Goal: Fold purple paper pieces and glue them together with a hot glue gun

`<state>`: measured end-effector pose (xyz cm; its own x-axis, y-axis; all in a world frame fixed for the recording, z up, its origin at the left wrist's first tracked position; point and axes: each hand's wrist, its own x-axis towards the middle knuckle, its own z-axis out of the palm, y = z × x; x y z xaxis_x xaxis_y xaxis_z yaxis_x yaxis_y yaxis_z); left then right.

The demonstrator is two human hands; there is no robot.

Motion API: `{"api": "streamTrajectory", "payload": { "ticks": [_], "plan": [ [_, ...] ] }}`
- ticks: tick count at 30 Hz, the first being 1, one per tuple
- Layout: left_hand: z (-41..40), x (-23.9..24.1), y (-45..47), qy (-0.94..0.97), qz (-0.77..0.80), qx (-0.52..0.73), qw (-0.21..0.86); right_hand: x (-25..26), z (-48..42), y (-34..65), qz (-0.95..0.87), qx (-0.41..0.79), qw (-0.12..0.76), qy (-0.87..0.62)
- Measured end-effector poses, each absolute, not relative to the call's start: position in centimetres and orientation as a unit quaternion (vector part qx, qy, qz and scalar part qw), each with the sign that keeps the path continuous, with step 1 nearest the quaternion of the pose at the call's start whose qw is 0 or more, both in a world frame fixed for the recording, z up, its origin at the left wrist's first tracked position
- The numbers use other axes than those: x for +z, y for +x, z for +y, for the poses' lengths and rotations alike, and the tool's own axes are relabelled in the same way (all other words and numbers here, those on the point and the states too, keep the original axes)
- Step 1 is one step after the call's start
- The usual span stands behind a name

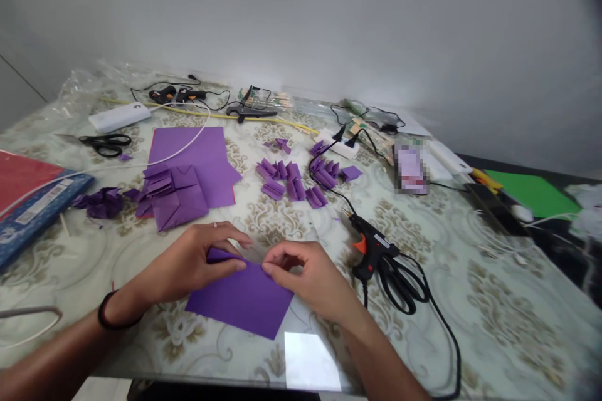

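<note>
A rectangular purple paper sheet (244, 301) lies at the front of the patterned table, its far edge lifted between my two hands. My left hand (202, 260) grips the far left edge, thumb on top and some fingers hidden beneath a curled part. With thumb and forefinger, my right hand (301, 272) pinches the far edge a little to the right. Beyond my hands sit several small folded purple paper pieces (295, 180). A larger folded purple paper piece (177, 197) rests beyond my left hand, partly over flat purple sheets (197, 144).
A black glue gun (371, 244) with a coiled cord lies right of my right hand, beside black-handled scissors (402, 282). More scissors (106, 143), crumpled purple paper (100, 203) and a blue-edged pad (42, 207) lie left. A power strip (337, 144) and a phone (411, 169) stand farther back.
</note>
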<state>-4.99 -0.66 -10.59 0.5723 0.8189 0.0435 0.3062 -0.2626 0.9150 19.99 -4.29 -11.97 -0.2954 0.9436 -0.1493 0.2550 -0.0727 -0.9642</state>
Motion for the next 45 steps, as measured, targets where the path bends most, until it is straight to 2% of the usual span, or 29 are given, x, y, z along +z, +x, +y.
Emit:
{"api": "streamTrajectory", "payload": {
  "ticks": [6, 16, 24, 32, 45],
  "plan": [
    [-0.9, -10.7, -4.7, 0.753, 0.421, 0.195, 0.466, -11.9, -4.7, 19.1, -0.625, 0.518, 0.320, -0.489],
    [-1.9, -11.0, -3.9, 0.780, 0.390, 0.241, 0.427, -11.8, -4.8, 18.7, -0.654, 0.486, 0.349, -0.463],
    [0.1, -8.3, -6.7, 0.770, 0.398, 0.249, 0.432, -10.7, -3.8, 21.2, -0.659, 0.463, 0.362, -0.470],
    [0.2, -9.1, -6.2, 0.753, 0.414, 0.255, 0.443, -10.7, -3.2, 22.5, -0.646, 0.403, 0.412, -0.500],
    [-1.3, -10.4, -4.1, 0.781, 0.376, 0.253, 0.429, -11.3, -4.3, 19.2, -0.696, 0.431, 0.363, -0.445]
  ]
}}
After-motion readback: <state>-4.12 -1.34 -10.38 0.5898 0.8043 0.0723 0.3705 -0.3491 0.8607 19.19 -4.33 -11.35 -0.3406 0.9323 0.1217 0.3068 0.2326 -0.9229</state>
